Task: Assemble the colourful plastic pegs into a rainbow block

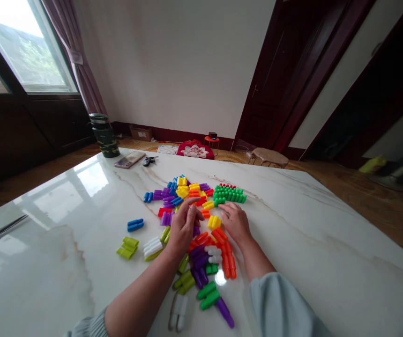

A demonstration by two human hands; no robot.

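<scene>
green cluster: the joined green toy blocks with red-topped back row (229,193) are sitting at the pile's far right edge, just beyond the right hand (235,220)
right fingers: bending loosely beside the cluster's near end; can't tell if they're gripping anything
left hand (183,227): hovering over the middle of the pile, thumb up top, fingers half curling; can't tell if something's pinched inside
feel: looking like hard plastic, so I'm guessing light, stiff, kinda slick, not fragile, though joints could pop
where to grab: I'd be taking the cluster by its long sides, low down
in the way: yellow block (214,222) is lying between the hands, orange blocks (228,260) are lining the right forearm
rest of table (314,243): camo thermos (105,138), phone (130,159) and keys (148,161) are sitting at the far left, scissors (1,231) are lying well apart, near left
</scene>
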